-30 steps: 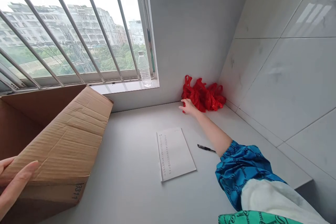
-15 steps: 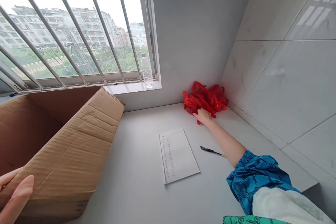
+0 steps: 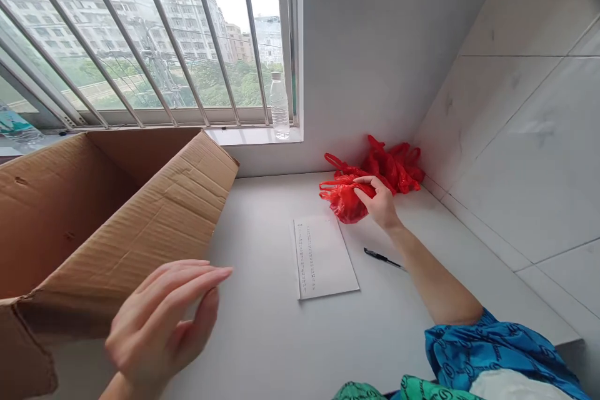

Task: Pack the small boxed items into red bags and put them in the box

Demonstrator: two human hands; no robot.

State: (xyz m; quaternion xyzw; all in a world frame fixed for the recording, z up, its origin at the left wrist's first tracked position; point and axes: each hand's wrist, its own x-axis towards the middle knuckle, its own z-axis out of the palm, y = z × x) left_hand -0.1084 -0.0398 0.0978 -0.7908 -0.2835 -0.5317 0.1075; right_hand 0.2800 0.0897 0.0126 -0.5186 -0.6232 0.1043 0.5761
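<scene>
My right hand (image 3: 380, 205) pinches a red plastic bag (image 3: 347, 203) between thumb and fingers at the back of the white counter. More red plastic bags (image 3: 398, 165) lie crumpled behind it, in the corner against the tiled wall. My left hand (image 3: 164, 319) is empty and open, fingers stretched out and the thumb a little apart. It hovers in front of the tilted cardboard box (image 3: 154, 200), whose open top shows a bare-looking inside. A sheet of paper with rows of writing (image 3: 328, 262) lies between the two hands. A black pen (image 3: 382, 258) rests under my right forearm.
On the window sill stands a clear bottle (image 3: 280, 106) with a cap. Another bottle (image 3: 19, 125) lies on the sill at the far left, behind the box. Metal bars (image 3: 206, 37) cross the window. The counter (image 3: 262, 350) ends at a corner on the lower right.
My left hand has let go of the box and moved right, in front of it. My right hand has drawn one red bag out from the pile toward the paper. The view has shifted slightly.
</scene>
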